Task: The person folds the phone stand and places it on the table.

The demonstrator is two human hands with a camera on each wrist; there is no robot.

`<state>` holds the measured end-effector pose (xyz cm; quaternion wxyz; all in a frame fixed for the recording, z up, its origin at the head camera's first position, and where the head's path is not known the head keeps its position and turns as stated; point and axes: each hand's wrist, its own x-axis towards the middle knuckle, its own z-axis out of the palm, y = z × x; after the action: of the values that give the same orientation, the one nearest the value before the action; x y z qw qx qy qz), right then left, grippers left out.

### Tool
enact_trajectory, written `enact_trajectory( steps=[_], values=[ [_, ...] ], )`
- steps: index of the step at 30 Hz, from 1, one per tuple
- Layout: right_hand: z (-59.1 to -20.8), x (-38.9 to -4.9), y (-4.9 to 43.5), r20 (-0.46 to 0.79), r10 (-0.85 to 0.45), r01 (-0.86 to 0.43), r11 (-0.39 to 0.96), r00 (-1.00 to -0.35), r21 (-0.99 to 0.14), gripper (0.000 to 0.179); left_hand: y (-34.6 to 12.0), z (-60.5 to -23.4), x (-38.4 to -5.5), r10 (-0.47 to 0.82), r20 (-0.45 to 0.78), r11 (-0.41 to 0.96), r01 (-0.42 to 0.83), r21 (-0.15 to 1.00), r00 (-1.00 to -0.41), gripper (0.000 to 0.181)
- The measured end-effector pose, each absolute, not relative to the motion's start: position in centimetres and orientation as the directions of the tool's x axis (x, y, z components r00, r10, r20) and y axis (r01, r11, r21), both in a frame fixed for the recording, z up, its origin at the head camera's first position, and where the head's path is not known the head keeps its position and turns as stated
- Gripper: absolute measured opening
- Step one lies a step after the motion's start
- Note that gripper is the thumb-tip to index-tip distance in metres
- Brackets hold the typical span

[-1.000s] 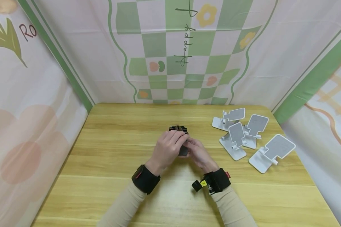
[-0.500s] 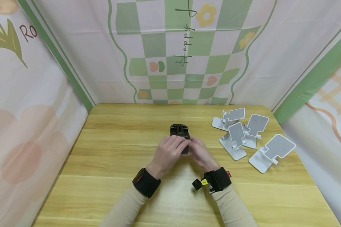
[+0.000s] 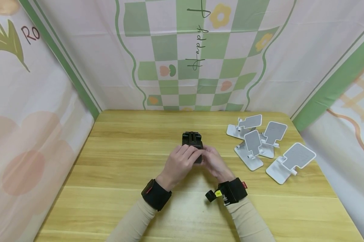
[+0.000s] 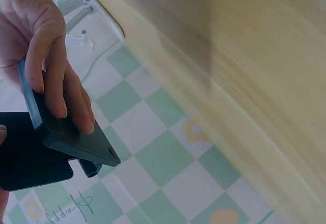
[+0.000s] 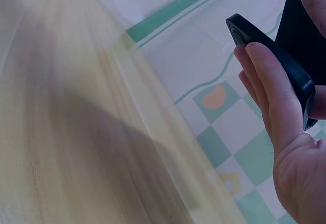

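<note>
Both hands hold a black folding phone stand in front of the person, near the middle of the table. Over its top lies the left hand, fingers bent across it and hiding much of it. The right hand grips the stand from the right; in the right wrist view its fingers run along the outer face of the thick base. The left wrist view shows the flat plate at an angle to the base, with a hinge piece between them.
Several white phone stands with grey pads, one of them the nearest stand, stand unfolded on the right of the wooden table. Patterned cloth hangs behind the table and at both sides.
Since one second ago the left hand has slid slightly down the stand, and more of the far hinge end shows. Over the last half second almost nothing has moved.
</note>
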<state>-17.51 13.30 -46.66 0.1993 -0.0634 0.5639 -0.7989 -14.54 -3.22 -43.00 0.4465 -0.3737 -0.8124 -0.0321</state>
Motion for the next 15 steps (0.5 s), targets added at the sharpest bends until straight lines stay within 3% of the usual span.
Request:
enact_trajectory(
  steps=[7,15],
  values=[
    [-46.69,-17.48,13.45,-0.11,-0.401,0.235,-0.277,-0.909,-0.932,0.041,-3.2,-43.35,-14.61,0.572,0.745,0.714,0.656,-0.246,-0.344,0.013],
    [-46.81,-17.55,13.77,-0.098,-0.386,0.215,-0.273,-0.917,-0.938,0.036,-3.56,-43.1,-15.37,0.41,0.773,0.595,0.784,0.176,-0.484,0.024]
  ],
)
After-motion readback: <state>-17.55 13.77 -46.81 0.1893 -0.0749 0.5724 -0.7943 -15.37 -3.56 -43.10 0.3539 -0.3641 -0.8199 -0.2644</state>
